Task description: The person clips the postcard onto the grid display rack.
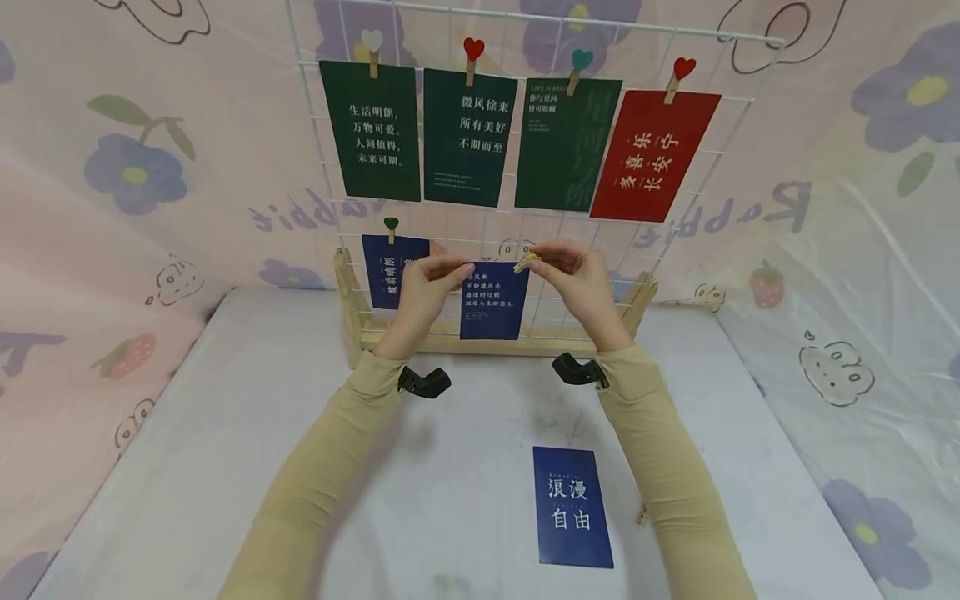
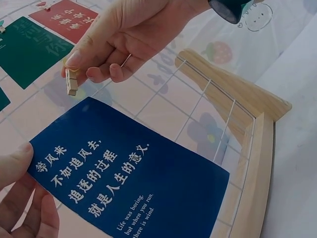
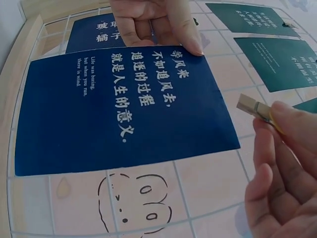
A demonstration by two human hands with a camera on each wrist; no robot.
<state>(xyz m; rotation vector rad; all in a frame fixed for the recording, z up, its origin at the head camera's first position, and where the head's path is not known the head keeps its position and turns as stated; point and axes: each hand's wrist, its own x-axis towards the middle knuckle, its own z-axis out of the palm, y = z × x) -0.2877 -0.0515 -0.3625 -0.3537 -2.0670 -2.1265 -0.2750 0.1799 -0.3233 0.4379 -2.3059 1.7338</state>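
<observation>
My left hand [image 1: 426, 293] pinches the upper left corner of a blue card [image 1: 491, 312] with white Chinese writing. The card is held upright in front of the wire grid rack [image 1: 555, 250]. Near its upper right corner, my right hand [image 1: 581, 282] pinches a small wooden clothespin [image 3: 253, 106] between thumb and fingers. A bit of yellow shows at the pinched end. In the right wrist view, a gap separates the clothespin from the card [image 3: 124, 119]. Behind my left hand, another blue card [image 1: 378, 275] hangs from a clip with a green heart [image 1: 391, 223].
Above hang three green cards [image 1: 375, 133] and a red card [image 1: 652, 158], each under a heart clip. The rack stands on a wooden base [image 1: 555, 346]. On the white table [image 1: 300, 467] lie a blue card [image 1: 573, 533] and, by my right sleeve, a small wooden piece [image 1: 642, 516].
</observation>
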